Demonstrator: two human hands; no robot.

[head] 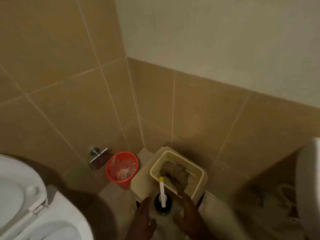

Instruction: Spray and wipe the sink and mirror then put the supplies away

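Both hands, left hand (142, 220) and right hand (188, 213), fingers wrapped round clear plastic bottle (162, 217); white tube upright. Crumpled brown cloth (176, 172) in cream mesh basket (199, 181), floor corner.

Two hands, left hand (142, 217) and right hand (189, 212), flank a clear bottle (162, 207) with a white, yellow-tipped tube (161, 191) on a tiled bathroom floor. Behind it, a cream basket (199, 172) holds a crumpled brown cloth (176, 173), beside a red wastebasket (121, 168) and a white toilet (26, 205).
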